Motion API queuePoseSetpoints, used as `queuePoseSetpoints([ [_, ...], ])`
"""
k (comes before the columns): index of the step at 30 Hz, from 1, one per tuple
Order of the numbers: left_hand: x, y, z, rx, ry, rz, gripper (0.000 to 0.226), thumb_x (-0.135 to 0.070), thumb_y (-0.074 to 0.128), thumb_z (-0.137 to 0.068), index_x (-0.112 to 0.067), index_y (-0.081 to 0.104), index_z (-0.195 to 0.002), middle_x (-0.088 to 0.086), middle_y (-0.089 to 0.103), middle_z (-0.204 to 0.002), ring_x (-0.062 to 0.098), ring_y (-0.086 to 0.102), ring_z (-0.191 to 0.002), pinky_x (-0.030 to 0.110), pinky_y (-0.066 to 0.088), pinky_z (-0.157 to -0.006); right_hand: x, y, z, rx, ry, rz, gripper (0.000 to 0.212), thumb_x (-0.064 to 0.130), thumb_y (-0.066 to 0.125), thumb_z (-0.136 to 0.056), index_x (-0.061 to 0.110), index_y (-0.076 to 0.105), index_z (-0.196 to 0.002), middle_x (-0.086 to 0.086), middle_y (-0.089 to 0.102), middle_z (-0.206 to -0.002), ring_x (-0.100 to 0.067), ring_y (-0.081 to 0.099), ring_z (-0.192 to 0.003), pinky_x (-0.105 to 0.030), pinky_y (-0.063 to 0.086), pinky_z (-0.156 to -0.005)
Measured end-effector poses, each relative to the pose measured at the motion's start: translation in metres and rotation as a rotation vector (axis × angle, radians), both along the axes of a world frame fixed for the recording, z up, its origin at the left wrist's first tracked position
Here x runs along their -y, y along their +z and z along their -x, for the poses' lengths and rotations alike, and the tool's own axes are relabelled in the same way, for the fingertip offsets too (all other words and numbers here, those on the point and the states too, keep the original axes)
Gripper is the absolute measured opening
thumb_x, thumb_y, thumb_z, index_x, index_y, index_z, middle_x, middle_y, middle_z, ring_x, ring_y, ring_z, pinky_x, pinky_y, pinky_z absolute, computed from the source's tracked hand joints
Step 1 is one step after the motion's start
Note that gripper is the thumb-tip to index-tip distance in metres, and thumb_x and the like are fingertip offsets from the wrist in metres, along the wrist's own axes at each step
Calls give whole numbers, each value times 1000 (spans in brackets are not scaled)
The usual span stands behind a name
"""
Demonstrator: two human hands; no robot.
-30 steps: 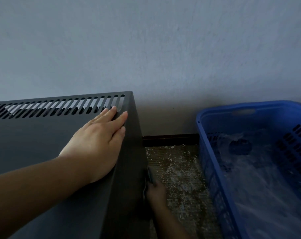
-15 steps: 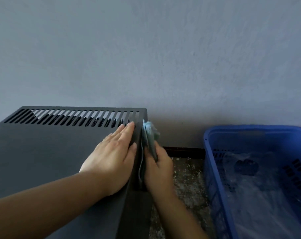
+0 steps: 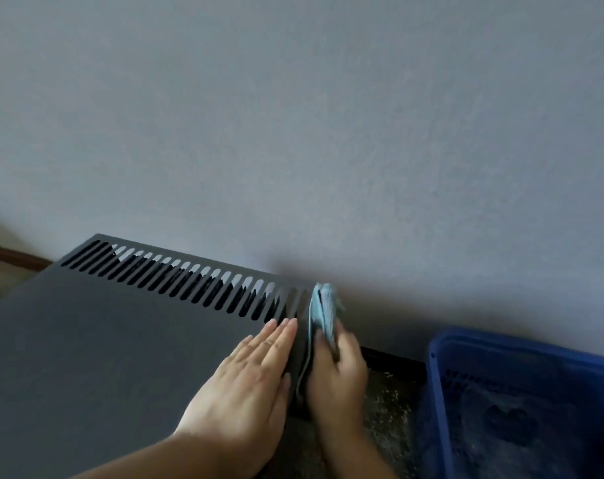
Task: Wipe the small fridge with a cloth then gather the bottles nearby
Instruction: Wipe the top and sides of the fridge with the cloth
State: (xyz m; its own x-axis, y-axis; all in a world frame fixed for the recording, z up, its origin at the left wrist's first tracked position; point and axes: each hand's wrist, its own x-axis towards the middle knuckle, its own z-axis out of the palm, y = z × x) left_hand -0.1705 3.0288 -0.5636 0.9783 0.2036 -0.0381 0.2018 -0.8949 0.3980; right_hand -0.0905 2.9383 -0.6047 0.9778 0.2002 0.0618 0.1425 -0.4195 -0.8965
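The small black fridge [image 3: 103, 340] fills the lower left, with a row of vent slots along its back edge. My left hand [image 3: 248, 385] lies flat on its top near the right edge, fingers straight. My right hand [image 3: 335, 378] presses a light blue cloth [image 3: 323, 311] against the fridge's right side, near the top back corner. Its fingers are against the cloth, the thumb is hidden and the hand is blurred. No bottle shows plainly.
A blue plastic basket [image 3: 442, 385] stands on the floor at the right, with clear plastic inside. A strip of speckled floor [image 3: 390, 409] lies between the fridge and the basket. A grey wall [image 3: 328, 133] rises right behind both.
My right hand has moved the cloth up the fridge's right side, from low down to the top back corner. The view has tilted up and shifted. My left hand stays on top.
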Motion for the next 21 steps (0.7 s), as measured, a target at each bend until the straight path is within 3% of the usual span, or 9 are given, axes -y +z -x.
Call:
queuePoseSetpoints([
  [2,1,1,-1,27,4,26,64,-47,2,-83,-35,-20,-142,-23,-11,-154,-18,-27,-126,4,-18,-105,-5,8,-38,36,-3,-19,23,5,56,-92,12,70,-108,-8,63,-93,-17,64,-94,-11,41,-71],
  [3,1,3,0,30,11,59,60,-41,12,-93,-34,-15,-145,-23,-8,-154,-17,-22,-129,5,-14,-107,-12,16,-50,72,49,46,26,7,55,-92,13,69,-113,-8,65,-96,-23,64,-96,-20,43,-76],
  [6,-1,9,6,131,96,264,60,-28,33,-99,-35,-1,-149,-25,10,-152,-18,1,-132,2,-1,-105,-16,35,-45,193,233,307,31,13,51,-91,25,68,-114,-5,67,-99,-23,62,-95,-25,44,-76],
  [9,-10,15,12,287,213,623,54,-21,44,-97,-38,23,-144,-32,29,-133,-30,22,-113,-8,13,-92,-15,46,-24,277,326,543,34,20,49,-94,31,62,-123,-3,59,-116,-23,58,-107,-26,44,-86],
  [10,-17,17,13,315,253,764,50,-18,46,-97,-36,30,-141,-29,35,-131,-28,29,-110,-6,20,-93,-18,50,-14,310,343,619,35,24,49,-94,32,59,-127,-2,56,-123,-24,55,-111,-28,44,-91],
  [12,-38,21,23,315,295,919,41,-18,46,-97,-28,43,-136,-15,46,-135,-8,41,-119,14,30,-104,-22,53,3,351,349,733,37,27,46,-95,35,55,-130,-1,51,-130,-24,52,-117,-31,43,-95],
  [14,-64,25,46,260,280,837,36,-22,47,-97,-25,48,-132,0,56,-127,12,52,-116,28,39,-101,-20,59,25,379,377,776,37,26,45,-96,38,55,-129,0,53,-124,-24,53,-114,-29,43,-90],
  [16,-95,26,74,167,250,655,36,-23,49,-96,-27,50,-132,10,57,-126,25,55,-116,34,43,-97,-18,63,51,401,437,774,37,24,46,-96,43,56,-126,1,55,-114,-23,54,-108,-28,44,-82],
  [21,-160,28,139,8,48,172,45,-14,49,-94,-24,44,-137,-5,33,-151,11,32,-137,16,22,-107,-37,78,134,467,603,826,40,29,46,-96,53,50,-127,11,44,-98,-15,50,-107,-28,42,-81],
])
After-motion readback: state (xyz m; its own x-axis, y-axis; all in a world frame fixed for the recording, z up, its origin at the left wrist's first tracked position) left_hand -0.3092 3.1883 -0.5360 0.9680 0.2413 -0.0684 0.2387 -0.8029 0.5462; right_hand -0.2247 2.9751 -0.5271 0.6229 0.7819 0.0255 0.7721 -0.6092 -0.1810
